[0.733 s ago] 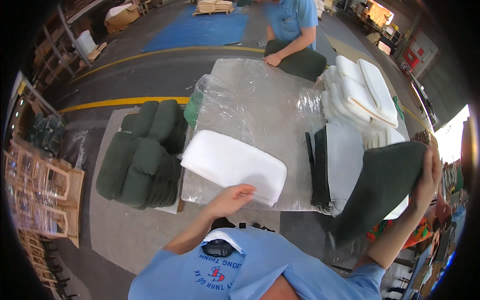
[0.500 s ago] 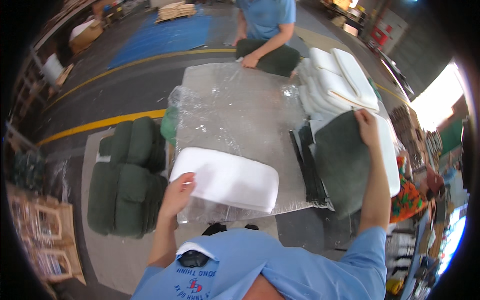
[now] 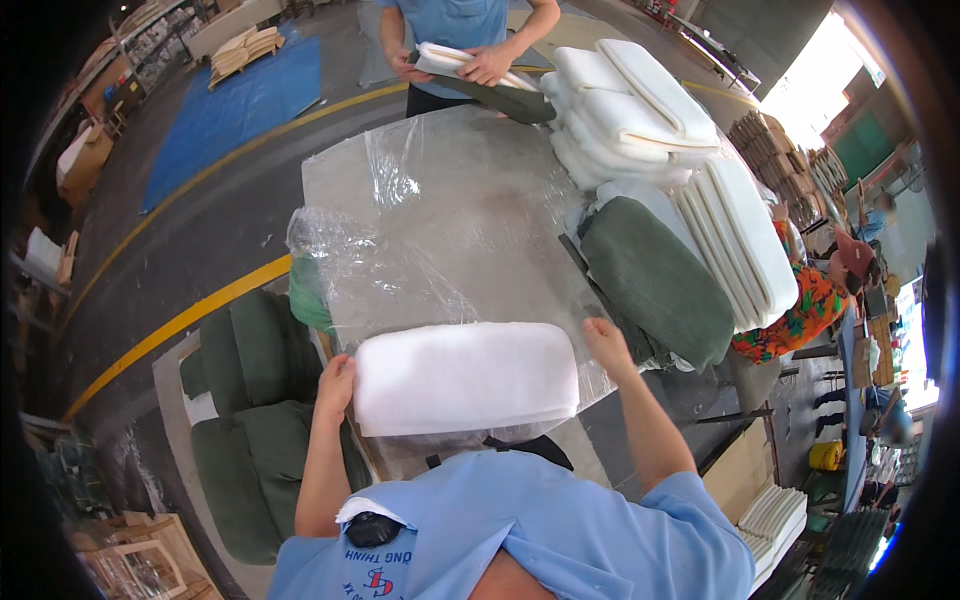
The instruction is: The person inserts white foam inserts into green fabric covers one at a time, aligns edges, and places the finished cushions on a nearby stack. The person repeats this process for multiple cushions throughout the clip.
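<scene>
A white foam pad (image 3: 466, 380), thick and rounded at the corners, lies in front of me on the plastic-covered table (image 3: 450, 230). My left hand (image 3: 338, 386) is closed at the pad's left end, fingers bent against its edge. Just off the right end, my right hand (image 3: 608, 350) hovers empty, fingers slightly apart. Beyond it lies a dark green fabric cushion cover (image 3: 655, 280), on the table's right side, touched by neither hand.
White foam pads (image 3: 640, 110) are stacked at the far right, with more pads (image 3: 740, 240) standing beside the cover. Green cushions (image 3: 265, 350) are piled at the left. Across the table, a co-worker (image 3: 455, 30) holds a white pad partly in a green cover.
My right hand has let go of the green cover and moved left toward the pad. The pad has turned straighter before me. My left hand has moved to its left end.
</scene>
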### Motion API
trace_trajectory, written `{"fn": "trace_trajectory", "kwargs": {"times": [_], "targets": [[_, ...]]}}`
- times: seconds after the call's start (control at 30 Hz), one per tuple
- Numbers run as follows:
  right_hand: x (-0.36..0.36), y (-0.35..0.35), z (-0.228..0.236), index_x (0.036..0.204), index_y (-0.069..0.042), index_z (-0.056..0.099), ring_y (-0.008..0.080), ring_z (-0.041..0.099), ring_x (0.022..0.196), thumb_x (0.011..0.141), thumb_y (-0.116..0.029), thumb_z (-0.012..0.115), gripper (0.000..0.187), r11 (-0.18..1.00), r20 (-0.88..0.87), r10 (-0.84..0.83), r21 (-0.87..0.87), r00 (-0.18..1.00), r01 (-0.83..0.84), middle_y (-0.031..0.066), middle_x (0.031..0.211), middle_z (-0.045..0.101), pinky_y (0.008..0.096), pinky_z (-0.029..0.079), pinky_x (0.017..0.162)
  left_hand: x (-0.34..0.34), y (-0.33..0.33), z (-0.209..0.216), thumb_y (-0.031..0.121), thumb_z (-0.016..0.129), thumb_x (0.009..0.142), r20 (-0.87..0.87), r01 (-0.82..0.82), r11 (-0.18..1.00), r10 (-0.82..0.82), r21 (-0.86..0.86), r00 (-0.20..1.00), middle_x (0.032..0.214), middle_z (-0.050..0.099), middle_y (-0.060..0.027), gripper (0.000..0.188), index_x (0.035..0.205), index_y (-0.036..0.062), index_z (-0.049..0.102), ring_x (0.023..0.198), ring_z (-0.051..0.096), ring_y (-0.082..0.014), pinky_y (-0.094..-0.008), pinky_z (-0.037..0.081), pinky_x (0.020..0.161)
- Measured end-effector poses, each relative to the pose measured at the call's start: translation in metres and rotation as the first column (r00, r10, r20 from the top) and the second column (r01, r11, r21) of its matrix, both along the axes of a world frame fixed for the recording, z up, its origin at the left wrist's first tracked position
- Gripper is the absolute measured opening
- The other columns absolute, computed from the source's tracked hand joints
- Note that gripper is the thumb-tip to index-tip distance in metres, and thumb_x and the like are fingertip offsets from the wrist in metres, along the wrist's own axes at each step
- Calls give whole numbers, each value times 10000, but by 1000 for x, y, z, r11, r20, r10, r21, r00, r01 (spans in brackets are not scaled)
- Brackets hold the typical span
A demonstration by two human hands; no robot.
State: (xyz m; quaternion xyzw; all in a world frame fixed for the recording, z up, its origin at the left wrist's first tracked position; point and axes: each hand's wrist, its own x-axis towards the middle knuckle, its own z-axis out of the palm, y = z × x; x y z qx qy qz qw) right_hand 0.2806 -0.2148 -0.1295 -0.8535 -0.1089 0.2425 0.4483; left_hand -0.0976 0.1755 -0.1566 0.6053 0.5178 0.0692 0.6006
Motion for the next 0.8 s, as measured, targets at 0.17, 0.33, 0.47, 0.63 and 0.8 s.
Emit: {"fn": "trace_trajectory", "kwargs": {"times": [0.17,0.33,0.47,0.63,0.8], "targets": [[-29,38,-36,1300,37,699,224,682,1062,1101,-533,539,624,988,-301,-121,58,946,144,118,1163,749,359,527,948,23,0,-16,492,467,1143,110,-142,969,167,-200,980,1204,723,-136,629,1348,-80,630,1000,707,-227,-392,578,849],[-44,52,-30,1203,41,721,205,649,960,1112,-572,493,660,964,-220,-223,92,950,248,94,1061,729,364,517,894,24,-18,-5,501,466,1141,113,-314,949,315,-27,942,1250,715,-145,635,1290,-89,649,1113,693,-236,-398,554,960],[-49,16,2,1103,19,733,178,619,902,1120,-589,469,663,880,-205,-245,363,948,306,76,994,713,337,498,837,18,-55,52,446,486,1146,330,-544,810,585,-216,740,1115,724,-118,532,1186,-41,696,1008,675,-225,-387,524,946],[-61,-17,20,1006,-7,696,185,630,891,1149,-553,395,640,766,-21,-148,629,989,128,88,959,697,347,507,848,-16,-93,53,417,516,1136,616,-502,832,528,-236,585,976,718,-83,412,985,63,664,933,668,-204,-392,524,901],[-72,-39,1,990,36,716,251,670,1082,1149,-465,402,612,825,-59,53,565,997,-10,187,1176,744,378,495,1011,-31,-116,23,395,494,1138,599,-367,890,454,-269,660,972,725,-124,442,924,45,659,950,669,-237,-388,516,928]]}}
